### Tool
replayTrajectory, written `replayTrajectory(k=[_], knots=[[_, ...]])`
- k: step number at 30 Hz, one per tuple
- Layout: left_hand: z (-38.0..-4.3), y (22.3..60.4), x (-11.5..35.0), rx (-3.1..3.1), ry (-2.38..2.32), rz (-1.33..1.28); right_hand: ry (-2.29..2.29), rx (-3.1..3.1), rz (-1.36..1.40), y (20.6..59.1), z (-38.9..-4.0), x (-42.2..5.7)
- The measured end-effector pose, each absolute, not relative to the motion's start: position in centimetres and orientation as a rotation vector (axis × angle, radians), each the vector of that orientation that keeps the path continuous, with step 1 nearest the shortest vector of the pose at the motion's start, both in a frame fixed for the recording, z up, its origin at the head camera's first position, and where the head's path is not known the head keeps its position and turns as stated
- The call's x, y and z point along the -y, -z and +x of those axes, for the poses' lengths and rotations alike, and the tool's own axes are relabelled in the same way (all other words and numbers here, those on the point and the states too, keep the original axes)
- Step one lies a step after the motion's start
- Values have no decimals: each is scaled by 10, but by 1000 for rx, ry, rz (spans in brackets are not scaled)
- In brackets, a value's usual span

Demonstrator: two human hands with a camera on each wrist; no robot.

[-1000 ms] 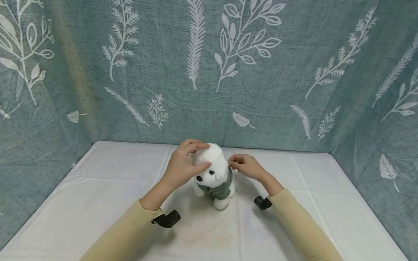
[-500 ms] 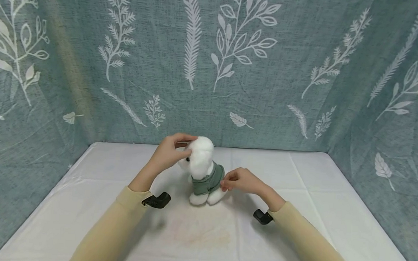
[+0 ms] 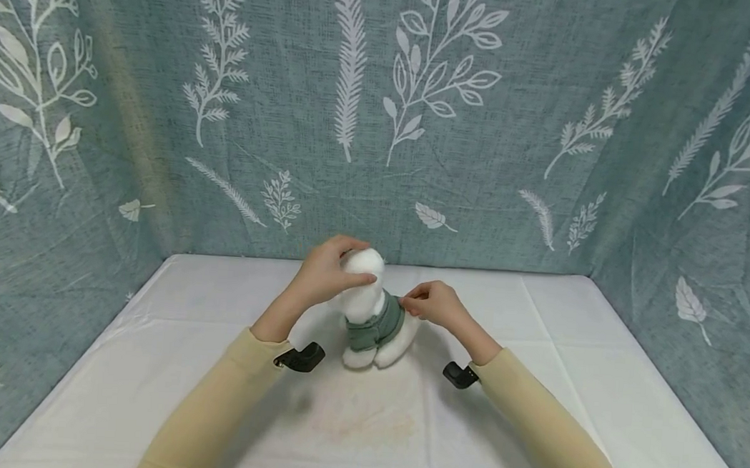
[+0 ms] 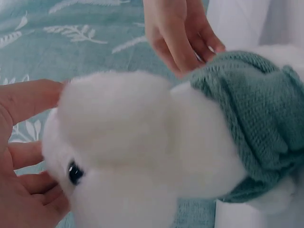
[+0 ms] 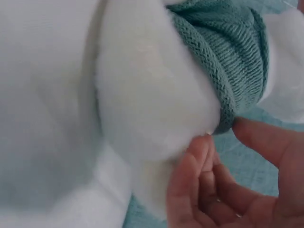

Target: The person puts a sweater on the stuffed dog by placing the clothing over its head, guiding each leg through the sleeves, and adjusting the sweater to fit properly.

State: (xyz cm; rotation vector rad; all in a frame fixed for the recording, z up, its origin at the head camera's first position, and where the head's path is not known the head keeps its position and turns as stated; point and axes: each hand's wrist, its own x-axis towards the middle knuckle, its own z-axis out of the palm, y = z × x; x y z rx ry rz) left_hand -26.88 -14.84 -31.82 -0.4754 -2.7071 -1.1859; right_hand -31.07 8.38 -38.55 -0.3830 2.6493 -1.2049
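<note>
A white plush dog (image 3: 363, 301) in a green knitted sweater (image 3: 375, 331) sits on the white table, side-on with its head toward the left. My left hand (image 3: 323, 277) holds its head, fingers over the top and face, thumb toward the near side. In the left wrist view one black eye (image 4: 75, 172) shows beside those fingers. The thumb and fingers of my right hand (image 3: 438, 306) pinch the sweater's lower edge at the dog's back. In the right wrist view the ribbed hem (image 5: 223, 107) runs up to my thumb tip, and white fur bulges out below it.
A white cloth (image 3: 498, 428) with fold lines and a faint brownish stain covers the table. Green curtains (image 3: 279, 113) with white leaf prints enclose the back and both sides. A black wrist camera (image 3: 301, 357) hangs at my left cuff, another black camera (image 3: 459, 375) at the right.
The dog has turned from facing partly toward me to side-on, its face now hidden in the head view. My right hand has shifted from behind its neck to the sweater's hem.
</note>
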Motion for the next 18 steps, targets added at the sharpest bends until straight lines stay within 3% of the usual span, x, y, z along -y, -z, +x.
replayTrajectory(k=[7,18], knots=[[-267,320,143,2716,1171,-485,1248,-2509,-292,388,-316,-81],[-266,327,147,2679,1183,-528,1031,-2841,-98,399,-297,-89]])
